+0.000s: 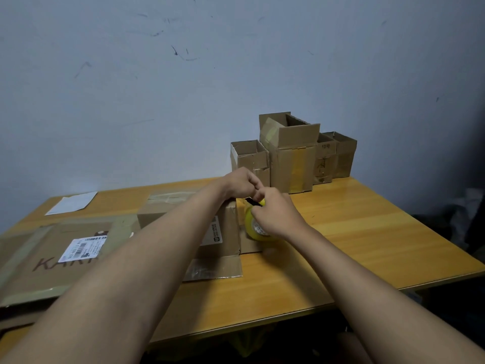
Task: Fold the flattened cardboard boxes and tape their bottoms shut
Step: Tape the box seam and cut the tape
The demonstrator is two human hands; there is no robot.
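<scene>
A plain room used as a small packing spot, likely in a home. A yellow wooden table (pixel 367 232) stands against a scuffed, marked bluish wall (pixel 183 74). Reused cardboard boxes (pixel 291 158) with old tape and shipping labels line the wall, and flattened cardboard (pixel 52 258) lies on the tabletop.

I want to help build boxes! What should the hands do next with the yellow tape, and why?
Probably pull a strip free and lay it over the box. The right hand grips the tape roll, the left hand pinches at its edge, and the roll sits right beside that box's corner.
</scene>
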